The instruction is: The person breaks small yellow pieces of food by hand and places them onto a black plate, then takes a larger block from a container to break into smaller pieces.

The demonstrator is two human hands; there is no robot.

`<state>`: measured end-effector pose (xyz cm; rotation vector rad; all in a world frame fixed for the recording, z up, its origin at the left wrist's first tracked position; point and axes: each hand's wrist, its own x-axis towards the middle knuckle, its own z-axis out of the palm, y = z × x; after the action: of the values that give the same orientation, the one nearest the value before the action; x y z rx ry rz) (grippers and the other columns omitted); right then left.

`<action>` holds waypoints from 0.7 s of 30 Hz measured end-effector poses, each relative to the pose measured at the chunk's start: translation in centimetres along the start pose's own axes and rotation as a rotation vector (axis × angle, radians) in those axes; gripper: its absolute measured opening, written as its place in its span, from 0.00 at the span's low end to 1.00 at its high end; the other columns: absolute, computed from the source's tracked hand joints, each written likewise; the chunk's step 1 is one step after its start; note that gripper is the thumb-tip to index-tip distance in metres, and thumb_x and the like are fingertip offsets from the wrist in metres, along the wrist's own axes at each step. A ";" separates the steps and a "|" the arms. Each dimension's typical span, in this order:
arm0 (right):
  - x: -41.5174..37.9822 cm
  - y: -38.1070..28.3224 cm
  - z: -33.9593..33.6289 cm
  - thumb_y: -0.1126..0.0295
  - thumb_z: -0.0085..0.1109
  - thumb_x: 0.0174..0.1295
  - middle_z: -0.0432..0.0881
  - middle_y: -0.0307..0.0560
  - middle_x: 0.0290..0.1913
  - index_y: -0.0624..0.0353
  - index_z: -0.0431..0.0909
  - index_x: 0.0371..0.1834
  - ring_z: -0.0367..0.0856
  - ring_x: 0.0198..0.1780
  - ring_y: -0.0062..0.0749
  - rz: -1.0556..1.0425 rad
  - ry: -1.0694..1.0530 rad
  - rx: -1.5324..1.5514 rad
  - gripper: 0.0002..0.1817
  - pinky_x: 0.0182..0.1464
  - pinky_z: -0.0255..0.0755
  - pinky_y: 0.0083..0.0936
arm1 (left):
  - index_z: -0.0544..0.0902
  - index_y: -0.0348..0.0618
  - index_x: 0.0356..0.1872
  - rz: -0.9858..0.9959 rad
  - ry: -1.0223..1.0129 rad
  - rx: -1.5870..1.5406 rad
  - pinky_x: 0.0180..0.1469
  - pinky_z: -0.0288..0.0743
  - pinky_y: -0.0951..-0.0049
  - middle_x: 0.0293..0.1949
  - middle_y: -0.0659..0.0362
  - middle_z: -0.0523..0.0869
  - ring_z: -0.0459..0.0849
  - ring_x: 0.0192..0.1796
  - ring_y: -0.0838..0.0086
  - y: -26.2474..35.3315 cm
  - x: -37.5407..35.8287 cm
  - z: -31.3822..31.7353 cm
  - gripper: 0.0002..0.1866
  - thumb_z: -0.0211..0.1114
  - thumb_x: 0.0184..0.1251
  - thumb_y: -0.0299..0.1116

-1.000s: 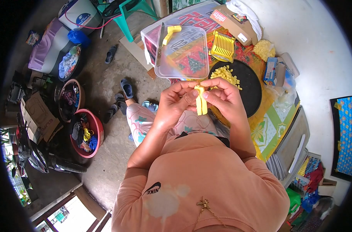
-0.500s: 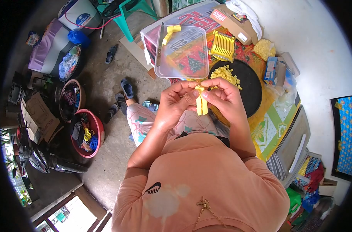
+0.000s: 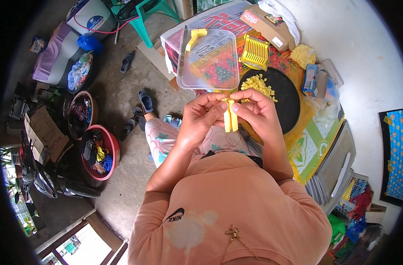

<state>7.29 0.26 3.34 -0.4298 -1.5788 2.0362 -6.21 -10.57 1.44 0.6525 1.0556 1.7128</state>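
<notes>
My left hand (image 3: 203,114) and my right hand (image 3: 258,110) meet in front of my chest, thumbs and fingertips pinching soft-looking yellow strips (image 3: 231,121). Two lengths hang side by side below the thumbs with a narrow dark gap between them. Whether they are joined at the top is hidden by my fingers. Just beyond the hands lies a black round tray (image 3: 287,104) with a heap of small yellow pieces (image 3: 259,85). A clear plastic container (image 3: 208,81) stands ahead, with a bent yellow piece (image 3: 196,39) and a knife (image 3: 183,42) at its far left side.
A yellow slotted tool (image 3: 254,52) lies beyond the tray, near a cardboard box (image 3: 268,27) and a bag of yellow pieces (image 3: 303,56). A blue box (image 3: 310,80) is at the right. Laundry basins (image 3: 115,152) and slippers (image 3: 145,100) are on the floor at left.
The yellow strips have parted slightly: two lengths now show a clearer gap between them, and they sit a little lower. My hands have hardly moved.
</notes>
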 end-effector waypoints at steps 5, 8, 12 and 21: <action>0.2 -0.3 -0.4 0.76 0.57 0.63 0.80 0.46 0.44 0.67 0.73 0.48 0.82 0.44 0.25 0.036 0.027 -0.009 0.12 0.42 0.80 0.20 | 0.76 0.34 0.51 -0.059 0.025 -0.057 0.37 0.84 0.75 0.41 0.54 0.85 0.86 0.39 0.72 0.2 0.1 0.0 0.14 0.56 0.70 0.31; 0.2 -1.1 -0.3 0.75 0.55 0.64 0.80 0.47 0.45 0.66 0.73 0.50 0.82 0.45 0.26 0.070 0.073 0.015 0.12 0.40 0.80 0.21 | 0.74 0.33 0.53 -0.127 0.030 -0.145 0.38 0.84 0.71 0.42 0.51 0.84 0.87 0.40 0.67 0.6 0.2 0.2 0.15 0.52 0.71 0.32; 0.5 -1.1 -1.7 0.72 0.55 0.64 0.81 0.45 0.44 0.63 0.74 0.52 0.83 0.43 0.28 0.102 0.125 0.058 0.14 0.37 0.79 0.20 | 0.71 0.32 0.55 -0.205 -0.010 -0.256 0.41 0.84 0.69 0.44 0.48 0.83 0.86 0.43 0.62 0.3 0.9 -0.2 0.17 0.50 0.71 0.31; -1.9 1.8 -10.8 0.68 0.58 0.64 0.81 0.37 0.39 0.59 0.76 0.51 0.79 0.39 0.18 0.184 0.460 -0.229 0.14 0.35 0.76 0.19 | 0.71 0.37 0.55 -0.288 -0.030 -0.268 0.43 0.85 0.63 0.48 0.48 0.81 0.85 0.47 0.60 -2.9 2.5 -0.2 0.17 0.57 0.66 0.24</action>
<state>14.38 7.40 -1.45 -1.0796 -1.5228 1.7166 -6.02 -7.95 -1.33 0.3357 0.8346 1.5499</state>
